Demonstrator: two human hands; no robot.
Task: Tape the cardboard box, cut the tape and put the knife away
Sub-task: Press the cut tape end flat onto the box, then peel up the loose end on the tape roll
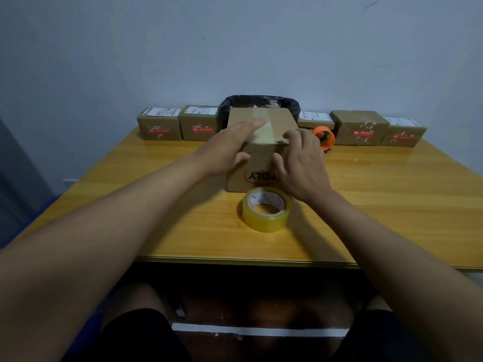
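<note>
A brown cardboard box [271,118] with red and black lettering on its near face stands in the middle of the wooden table [392,205]. A strip of clear tape [264,131] runs across its top and over the near edge. My left hand [230,147] lies flat on the box's top left, fingers stretched over the tape. My right hand [300,165] rests against the box's near right edge, fingers curled on the top corner. A roll of yellowish clear tape [266,209] lies flat just in front of the box. No knife can be made out.
Several small labelled cardboard boxes [159,126] line the table's far edge on both sides. A bin with a black liner [261,100] stands behind the main box. An orange tool [324,137] lies right of the box. My knees show below the table edge.
</note>
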